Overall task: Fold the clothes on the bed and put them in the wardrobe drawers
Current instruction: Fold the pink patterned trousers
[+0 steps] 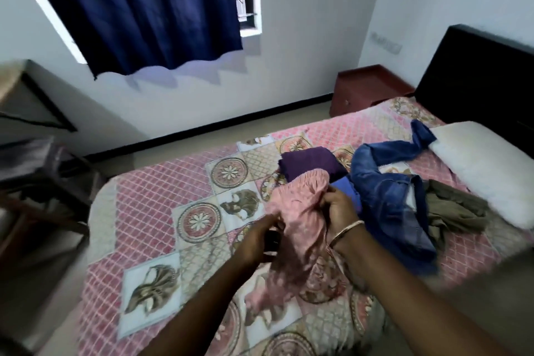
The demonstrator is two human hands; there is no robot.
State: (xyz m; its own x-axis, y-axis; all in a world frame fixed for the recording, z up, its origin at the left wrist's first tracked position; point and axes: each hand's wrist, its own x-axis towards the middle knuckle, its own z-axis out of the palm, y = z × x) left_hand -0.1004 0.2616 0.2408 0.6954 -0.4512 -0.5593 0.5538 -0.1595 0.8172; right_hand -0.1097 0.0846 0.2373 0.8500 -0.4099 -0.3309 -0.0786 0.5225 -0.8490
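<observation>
1. On the quilted bed, patterned with pink lattice and floral medallions, my right hand grips a crinkled pink garment; my left hand pinches its other edge.
2. Just beyond the pink cloth lie a folded purple cloth, crumpled blue denim jeans and an olive garment, unfolded.
3. A thin metal bangle circles my right wrist.
4. I can read no writing or labels.

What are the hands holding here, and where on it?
Both hold the pink garment: the right hand grips bunched cloth near its top edge, the left hand grips its left side. The rest hangs down onto the bed.
</observation>
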